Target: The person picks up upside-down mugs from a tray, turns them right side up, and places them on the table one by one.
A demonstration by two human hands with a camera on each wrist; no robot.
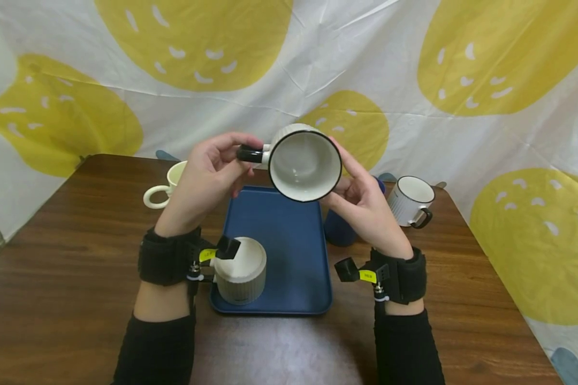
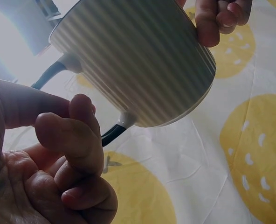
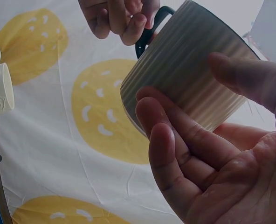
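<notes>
A ribbed white mug (image 1: 304, 164) with a black rim and black handle (image 1: 249, 154) is held in the air above the blue tray (image 1: 294, 251), its empty mouth turned towards me. My left hand (image 1: 217, 171) pinches the handle; its curled fingers (image 2: 75, 140) show beside the handle (image 2: 112, 133) under the mug (image 2: 138, 60). My right hand (image 1: 361, 206) cradles the mug's body from the right, fingers (image 3: 175, 140) and thumb laid on the ribbed wall (image 3: 189, 65). A second ribbed mug (image 1: 241, 270) stands upside down on the tray's near left corner.
A cream mug (image 1: 166, 187) sits on the brown table (image 1: 77, 251) behind my left hand, also in the right wrist view (image 3: 0, 91). A white mug with a black handle (image 1: 411, 202) stands far right. A dark blue cup (image 1: 339, 227) stands beside the tray. A yellow-spotted cloth hangs behind.
</notes>
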